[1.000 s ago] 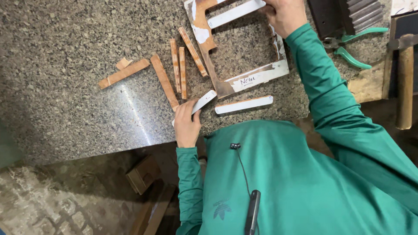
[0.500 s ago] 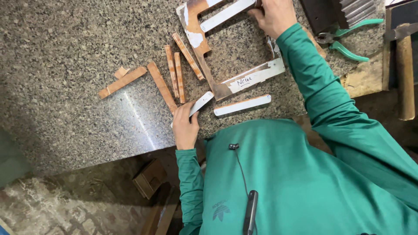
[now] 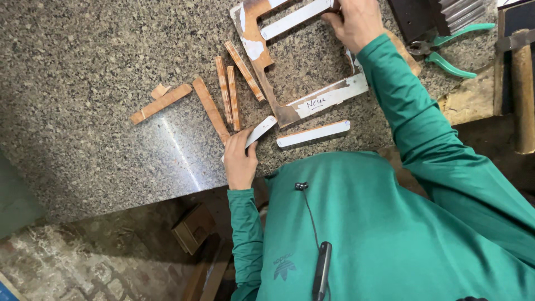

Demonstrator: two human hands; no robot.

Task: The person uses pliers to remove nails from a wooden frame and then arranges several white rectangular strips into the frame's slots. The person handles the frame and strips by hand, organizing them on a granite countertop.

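My left hand [image 3: 241, 159] rests at the near edge of the granite counter [image 3: 83, 72] and pinches the end of a short white-faced strip [image 3: 261, 131]. My right hand [image 3: 356, 21] reaches across and grips the far right corner of a rough wooden frame [image 3: 266, 72], where a white strip [image 3: 295, 18] forms its far side. The frame's near side is a white-faced bar [image 3: 334, 96]. A loose white strip [image 3: 313, 134] lies just in front of the frame.
Several brown wooden strips [image 3: 231, 92] lie left of the frame, with a longer one [image 3: 160, 103] further left. Green-handled pliers [image 3: 452, 51] and a wooden hammer handle [image 3: 523, 100] lie at the right. Wood scraps [image 3: 194, 228] sit on the floor below the counter edge.
Both hands keep their holds. The view has drifted slightly, and the frame and right hand sit a little more to the left in it.
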